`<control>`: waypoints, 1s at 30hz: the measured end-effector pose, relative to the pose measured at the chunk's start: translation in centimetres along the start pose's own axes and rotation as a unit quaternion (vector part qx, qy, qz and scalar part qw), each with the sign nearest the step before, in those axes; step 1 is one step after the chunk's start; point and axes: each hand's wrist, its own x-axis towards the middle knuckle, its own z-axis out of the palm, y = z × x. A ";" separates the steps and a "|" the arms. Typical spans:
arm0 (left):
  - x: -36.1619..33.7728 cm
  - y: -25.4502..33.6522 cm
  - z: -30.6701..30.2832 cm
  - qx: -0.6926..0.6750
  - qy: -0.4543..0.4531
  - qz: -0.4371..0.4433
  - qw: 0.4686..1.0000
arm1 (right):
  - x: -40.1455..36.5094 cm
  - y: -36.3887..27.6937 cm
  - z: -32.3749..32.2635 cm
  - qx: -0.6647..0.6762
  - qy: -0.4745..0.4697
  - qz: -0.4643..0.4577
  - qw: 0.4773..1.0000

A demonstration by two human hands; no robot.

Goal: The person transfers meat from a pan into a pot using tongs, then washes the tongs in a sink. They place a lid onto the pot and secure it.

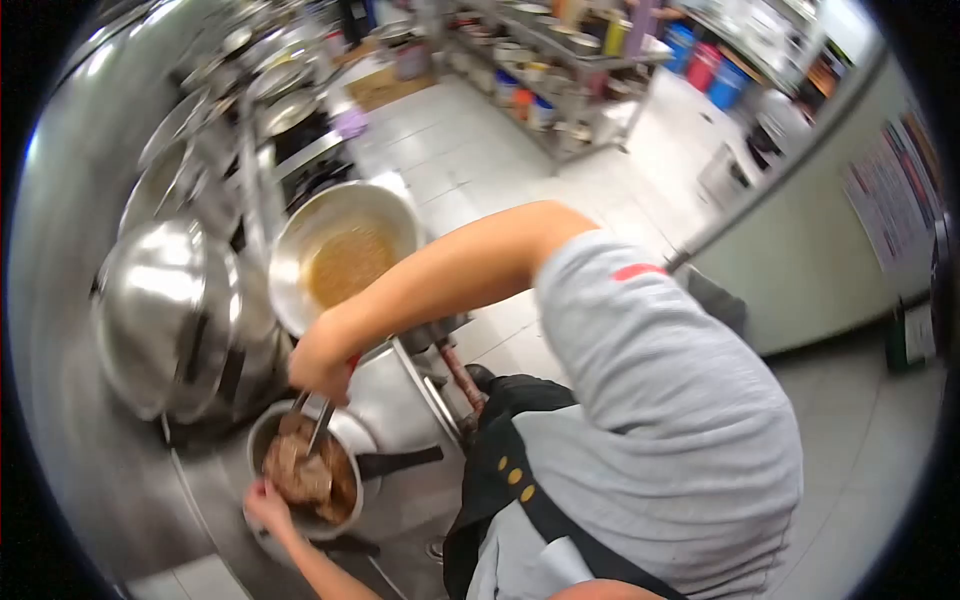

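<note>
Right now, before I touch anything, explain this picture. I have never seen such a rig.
There is no robot: the hands are a person's own. The only picture comes from one camera worn on the head, looking forward and down.

The right hand holds a metal tool, perhaps scissors, reaching into a pot of brown pieces that look like meat. The left hand is at the pot's rim.

Around the pot is a metal work surface. Nearby are a wide pan with brownish liquid and large domed metal cookware.
</note>
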 end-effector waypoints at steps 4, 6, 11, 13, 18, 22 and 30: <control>-3.5 -0.3 0.9 0.082 0.008 -0.088 0.993 | 1.1 -0.4 1.4 -0.001 0.039 0.007 0.999; -6.7 4.4 0.5 -0.252 -0.021 -0.325 0.911 | 2.6 -0.1 2.1 0.019 0.012 -0.003 1.000; -8.4 5.5 2.9 -0.321 0.025 -0.224 0.920 | 0.9 -0.7 0.4 0.053 -0.022 0.019 0.998; -8.4 6.1 3.2 -0.164 0.016 -0.135 0.977 | -0.7 -0.9 -0.1 0.047 -0.002 0.026 0.999; -9.8 6.5 0.7 -0.242 0.095 -0.090 0.961 | -6.5 -1.3 -1.0 0.045 0.134 -0.064 0.988; -14.1 8.7 -1.8 -0.141 0.243 -0.112 0.953 | -5.5 -3.8 -0.9 0.059 0.176 -0.041 0.982; -21.3 9.7 -1.6 -0.189 0.340 -0.219 0.895 | -0.2 -1.6 4.7 0.178 0.208 -0.136 0.952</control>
